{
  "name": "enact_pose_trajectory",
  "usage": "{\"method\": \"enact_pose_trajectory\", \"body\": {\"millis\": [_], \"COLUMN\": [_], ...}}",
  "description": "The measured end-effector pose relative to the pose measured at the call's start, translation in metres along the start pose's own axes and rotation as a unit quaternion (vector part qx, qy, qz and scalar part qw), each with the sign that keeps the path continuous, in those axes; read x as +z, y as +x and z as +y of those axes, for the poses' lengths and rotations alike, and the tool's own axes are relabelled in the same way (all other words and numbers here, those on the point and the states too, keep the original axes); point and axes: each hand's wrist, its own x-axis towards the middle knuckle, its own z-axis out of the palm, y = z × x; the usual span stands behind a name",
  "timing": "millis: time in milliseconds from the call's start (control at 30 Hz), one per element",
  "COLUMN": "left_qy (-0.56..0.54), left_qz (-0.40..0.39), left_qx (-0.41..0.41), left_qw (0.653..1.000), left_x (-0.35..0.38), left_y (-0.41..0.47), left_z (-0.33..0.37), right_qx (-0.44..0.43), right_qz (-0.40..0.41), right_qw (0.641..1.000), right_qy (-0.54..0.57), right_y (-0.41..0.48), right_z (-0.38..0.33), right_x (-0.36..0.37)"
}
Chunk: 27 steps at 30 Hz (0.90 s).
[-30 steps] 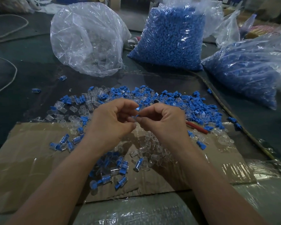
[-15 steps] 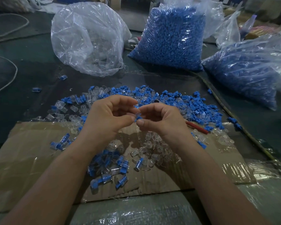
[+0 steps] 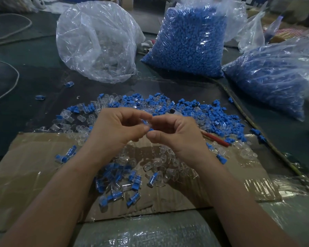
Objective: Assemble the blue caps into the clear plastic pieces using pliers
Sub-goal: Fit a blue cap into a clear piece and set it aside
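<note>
Clear plastic piece, blue cap at its near end, pinched between curled fingers of left hand and right hand, above cardboard.

1. On my feed I see the person's left hand and right hand, both bare.
2. The left forearm and right forearm are uncovered (bare right down to the frame's lower edge).
3. The right thumbnail looks plain and short.
4. My wide lens makes both forearms look broader toward the bottom.
</note>
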Motion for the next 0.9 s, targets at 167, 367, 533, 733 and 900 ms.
{"method": "enact_pose_trajectory", "body": {"millis": [167, 367, 533, 733, 900], "left_qy": [0.012, -0.008, -0.057, -0.116, -0.137], "left_qz": [-0.024, -0.037, -0.010, -0.005, -0.023], "left_qx": [-0.022, -0.070, -0.087, -0.141, -0.150], "left_qw": [0.999, 0.997, 0.995, 0.983, 0.979], "left_x": [-0.0032, -0.0003, 0.0027, 0.0010, 0.0021], "left_y": [0.0005, 0.0018, 0.0012, 0.0027, 0.0024], "left_z": [0.0021, 0.0005, 0.0019, 0.0028, 0.0022], "right_qx": [-0.002, -0.012, -0.030, -0.092, -0.121], "right_qz": [0.006, -0.001, -0.006, -0.014, 0.015], "right_qw": [1.000, 1.000, 0.999, 0.995, 0.991], "right_qy": [-0.015, 0.007, 0.020, -0.036, -0.055], "right_y": [-0.0004, 0.0002, 0.0002, -0.0010, -0.0016], "right_z": [0.0009, 0.0019, 0.0018, 0.0019, 0.0043], "right_x": [-0.0008, -0.0021, -0.0024, 0.0004, 0.0018]}}
